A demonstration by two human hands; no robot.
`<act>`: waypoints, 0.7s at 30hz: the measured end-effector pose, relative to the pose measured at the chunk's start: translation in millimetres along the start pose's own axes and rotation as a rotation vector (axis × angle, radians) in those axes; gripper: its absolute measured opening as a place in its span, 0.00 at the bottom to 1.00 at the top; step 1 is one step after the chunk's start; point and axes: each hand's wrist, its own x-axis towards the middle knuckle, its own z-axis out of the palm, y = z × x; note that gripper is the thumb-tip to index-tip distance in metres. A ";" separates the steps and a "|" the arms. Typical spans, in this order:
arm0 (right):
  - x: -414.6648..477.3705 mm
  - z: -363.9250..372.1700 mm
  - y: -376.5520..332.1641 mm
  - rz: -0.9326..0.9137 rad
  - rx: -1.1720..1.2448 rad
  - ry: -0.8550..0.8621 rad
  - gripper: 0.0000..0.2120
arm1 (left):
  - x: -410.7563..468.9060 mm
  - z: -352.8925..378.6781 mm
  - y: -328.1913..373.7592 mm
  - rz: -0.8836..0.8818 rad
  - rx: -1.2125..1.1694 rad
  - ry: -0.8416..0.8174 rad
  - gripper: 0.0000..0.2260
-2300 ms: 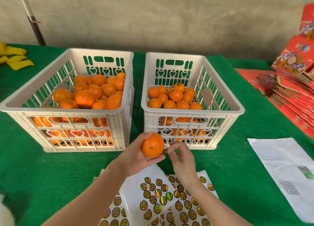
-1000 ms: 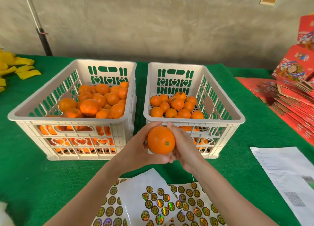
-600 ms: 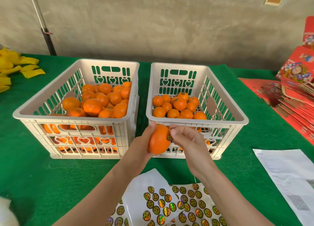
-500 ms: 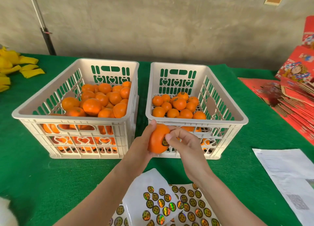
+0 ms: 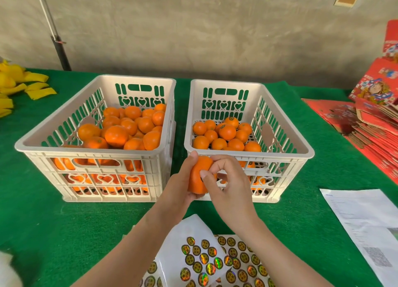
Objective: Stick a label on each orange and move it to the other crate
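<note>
My left hand (image 5: pixel 179 184) grips an orange (image 5: pixel 199 174) in front of the right crate (image 5: pixel 247 157). My right hand (image 5: pixel 228 185) curls round the same orange, its thumb pressing on the fruit's side where the label went. The label is hidden under the thumb. The left crate (image 5: pixel 94 151) holds a heap of several oranges (image 5: pixel 129 129). In the right crate lie several smaller oranges (image 5: pixel 224 133), some showing round labels. Sheets of round holographic labels (image 5: pixel 215 258) lie on the green cloth below my hands.
A white printed paper (image 5: pixel 366 222) lies at the right front. Stacked red cartons (image 5: pixel 374 118) fill the far right. Yellow pieces (image 5: pixel 19 86) sit at the far left. A pole (image 5: pixel 58 39) leans on the grey wall. Green cloth (image 5: pixel 43 222) covers the table.
My right hand brought a label up to the orange and its thumb now presses it on. Both hands rose with the orange toward the right crate's front wall.
</note>
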 end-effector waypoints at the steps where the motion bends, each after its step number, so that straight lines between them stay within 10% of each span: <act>1: -0.5 1.3 -0.6 -0.016 0.001 0.019 0.05 | -1.2 0.7 1.7 -0.002 0.006 0.005 0.23; 8: 4.1 -5.1 -0.8 0.123 0.221 -0.289 0.39 | -4.0 -5.6 14.9 0.047 0.058 -0.085 0.11; 12: 18.1 -4.5 -14.8 -0.020 0.154 -0.274 0.42 | -8.1 -5.6 41.3 0.136 0.185 -0.082 0.23; 17: 99.3 -11.4 -18.8 0.006 0.164 -0.173 0.37 | 43.2 -48.0 92.7 0.700 0.856 0.289 0.23; 21: 209.7 1.4 31.6 0.236 0.042 -0.104 0.38 | 110.0 -94.4 96.0 0.418 1.516 0.490 0.10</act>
